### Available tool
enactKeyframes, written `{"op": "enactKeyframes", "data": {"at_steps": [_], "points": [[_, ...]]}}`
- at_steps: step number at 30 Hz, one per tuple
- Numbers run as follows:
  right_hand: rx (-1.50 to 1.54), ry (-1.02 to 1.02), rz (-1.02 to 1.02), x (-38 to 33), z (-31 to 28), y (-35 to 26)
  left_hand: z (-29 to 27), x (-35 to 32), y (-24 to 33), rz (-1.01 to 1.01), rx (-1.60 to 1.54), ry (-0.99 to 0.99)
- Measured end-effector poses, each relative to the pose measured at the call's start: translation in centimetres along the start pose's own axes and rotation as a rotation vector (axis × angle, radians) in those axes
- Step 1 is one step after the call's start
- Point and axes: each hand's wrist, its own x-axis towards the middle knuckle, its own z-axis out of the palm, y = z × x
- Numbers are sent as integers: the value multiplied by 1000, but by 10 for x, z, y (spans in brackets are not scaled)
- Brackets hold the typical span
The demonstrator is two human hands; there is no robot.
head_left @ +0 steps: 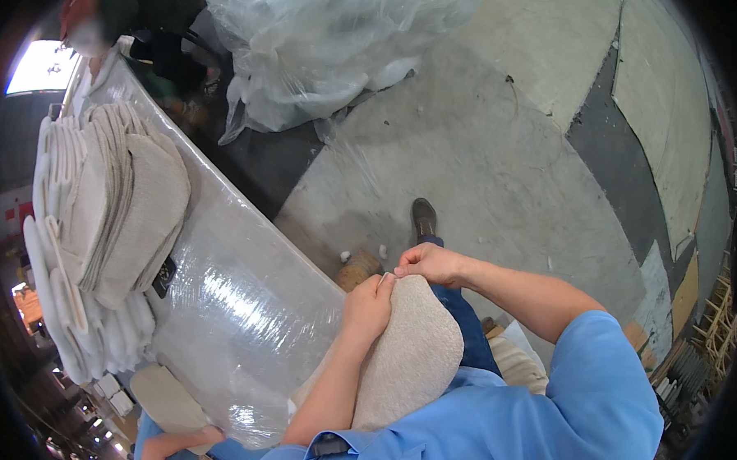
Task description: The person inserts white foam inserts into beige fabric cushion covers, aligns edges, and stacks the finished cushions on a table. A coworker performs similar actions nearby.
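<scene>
A beige woven fabric piece (420, 335), which looks like a cushion cover with rounded corners, hangs against my front and lap. My left hand (368, 306) is closed on its upper edge, thumb lying along the top. Close beside it, my right hand (430, 264) pinches the same edge near the corner, fingertips almost touching the left thumb. A small pale bit shows between the two hands, too small to name. The fabric's lower part is partly hidden behind my left forearm.
At my left runs a table wrapped in clear plastic (225, 306). It bears stacked beige covers (144, 195), white padding (61, 299) and a dark flat object (164, 277). Another person's arm (182, 444) touches a beige piece (166, 398). A plastic-wrapped bundle (310, 55) and a person (148, 15) are beyond.
</scene>
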Motion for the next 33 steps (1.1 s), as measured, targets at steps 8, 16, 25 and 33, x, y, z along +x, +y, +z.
{"op": "enactKeyframes", "data": {"at_steps": [8,16,25,33], "points": [[226,-13,259,16,20,-2,17,-4,-10,223,37,419],[270,-140,472,32,22,-7,20,2,-17,314,-32,565],[366,-33,486,31,31,7,0,-8,0,291,157,366],[370,59,283,50,44,47,-17,-44,6,298,-298,-69]]}}
